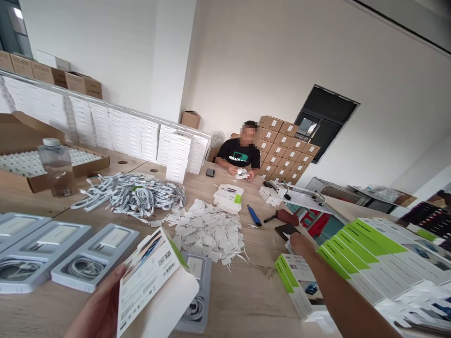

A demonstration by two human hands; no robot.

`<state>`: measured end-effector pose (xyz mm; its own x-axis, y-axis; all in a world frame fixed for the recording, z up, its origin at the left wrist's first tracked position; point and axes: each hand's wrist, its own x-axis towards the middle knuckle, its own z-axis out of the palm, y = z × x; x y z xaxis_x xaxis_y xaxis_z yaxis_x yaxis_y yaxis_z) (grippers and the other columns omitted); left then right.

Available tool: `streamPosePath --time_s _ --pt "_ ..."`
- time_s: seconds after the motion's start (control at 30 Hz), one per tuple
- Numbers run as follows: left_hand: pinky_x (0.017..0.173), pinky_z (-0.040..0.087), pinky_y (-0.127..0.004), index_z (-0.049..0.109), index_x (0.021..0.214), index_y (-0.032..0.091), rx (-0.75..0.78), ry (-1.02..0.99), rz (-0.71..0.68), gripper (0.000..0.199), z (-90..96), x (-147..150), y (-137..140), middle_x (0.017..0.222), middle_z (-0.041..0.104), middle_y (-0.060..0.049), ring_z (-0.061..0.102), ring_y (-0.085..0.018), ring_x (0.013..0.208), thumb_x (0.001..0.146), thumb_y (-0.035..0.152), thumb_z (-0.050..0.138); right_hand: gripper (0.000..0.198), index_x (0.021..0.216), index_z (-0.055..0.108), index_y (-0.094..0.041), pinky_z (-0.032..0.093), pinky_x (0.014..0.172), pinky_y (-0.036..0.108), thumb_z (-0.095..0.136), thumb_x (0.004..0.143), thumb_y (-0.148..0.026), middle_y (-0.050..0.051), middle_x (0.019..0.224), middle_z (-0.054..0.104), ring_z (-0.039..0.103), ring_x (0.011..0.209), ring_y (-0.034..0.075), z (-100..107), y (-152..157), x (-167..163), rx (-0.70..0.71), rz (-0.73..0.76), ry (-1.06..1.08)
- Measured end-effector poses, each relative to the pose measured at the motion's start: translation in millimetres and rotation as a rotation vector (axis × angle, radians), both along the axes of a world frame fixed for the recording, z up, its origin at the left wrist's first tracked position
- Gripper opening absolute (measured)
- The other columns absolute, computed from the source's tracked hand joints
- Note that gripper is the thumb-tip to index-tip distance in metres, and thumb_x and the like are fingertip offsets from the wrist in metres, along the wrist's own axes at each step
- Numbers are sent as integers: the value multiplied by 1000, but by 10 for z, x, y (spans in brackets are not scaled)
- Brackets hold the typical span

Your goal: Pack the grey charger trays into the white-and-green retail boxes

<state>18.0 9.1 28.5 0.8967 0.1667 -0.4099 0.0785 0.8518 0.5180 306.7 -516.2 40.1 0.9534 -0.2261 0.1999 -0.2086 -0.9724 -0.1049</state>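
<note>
My left hand [102,300] grips a white and green printed box [151,277] by its left side, tilted, with a white flap hanging out. Partly behind that box lies a grey tray [206,300] with a white adapter [195,266] and a coiled cable [195,307]. Stretched out to the right, my right hand [299,243] is beside a dark phone [286,231] and above some upright green-and-white boxes [291,281]. Its fingers are mostly hidden, so whether it holds anything is unclear. Several more filled trays [114,244] stand at left.
A heap of white paper pieces [207,230] and bundled white cables [141,195] cover the middle. A water bottle [58,169], blue cutter [253,215] and stacked product boxes [366,253] stand around. Across the table, a person [243,150] handles a white item.
</note>
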Motion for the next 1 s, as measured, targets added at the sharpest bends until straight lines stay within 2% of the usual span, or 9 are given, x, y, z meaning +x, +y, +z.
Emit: streamPosePath --time_s 0.13,0.27,0.37,0.43,0.53,0.63,0.73,0.93,1.0 --pt "85 61 -35 53 133 24 134 -95 -5 60 -134 30 46 125 64 -8 64 -29 110 75 28 71 27 97 72 -14 48 79 47 49 82 -16 19 93 69 66 90 33 244 100 -102 32 64 -90" --pt "71 62 -31 57 122 22 279 -155 18 51 -248 62 78 124 64 -9 65 -28 106 75 30 73 35 109 70 -19 51 82 35 46 88 -33 10 99 71 66 89 25 428 426 -409 167 249 -245" --pt "69 61 -29 57 118 21 342 -159 35 46 -276 72 77 121 65 -9 67 -24 100 76 31 72 39 110 70 -18 53 84 27 48 90 -44 7 107 70 67 93 20 440 830 -875 347 455 -355" --pt "71 61 -29 57 118 20 364 -166 37 46 -272 70 64 120 65 -10 68 -22 97 76 32 71 33 109 70 -20 55 85 30 53 90 -40 7 106 70 67 93 21 442 1156 -1285 542 705 -490" --pt "71 61 -28 56 118 20 395 -172 50 44 -244 54 28 121 64 -10 68 -20 93 77 32 70 35 119 65 -27 53 90 32 47 92 -16 4 116 66 62 105 18 493 1685 -1877 429 1109 -582" --pt "69 61 -26 56 111 20 424 -173 38 40 -200 27 -16 115 66 -9 69 -18 89 77 31 71 42 119 64 -27 51 91 37 45 89 -5 4 116 66 59 108 19 539 2170 -2229 204 1289 -723" --pt "70 60 -26 54 107 20 438 -178 3 40 -162 -8 -42 111 67 -8 69 -18 91 75 31 74 33 111 65 -23 51 90 37 48 89 -6 5 112 66 57 108 20 512 2464 -2325 115 1375 -699" --pt "71 60 -24 56 109 20 407 -156 40 40 -199 -21 -13 113 66 -8 68 -16 91 74 28 74 44 120 58 -23 51 89 37 47 85 2 9 116 61 52 112 21 394 2473 -2317 335 1346 -790" --pt "71 60 -25 57 108 19 397 -157 37 39 -228 1 -8 111 67 -8 68 -17 90 74 28 74 44 121 58 -24 49 94 38 45 86 0 9 125 56 48 121 22 381 2468 -2354 297 1365 -677"
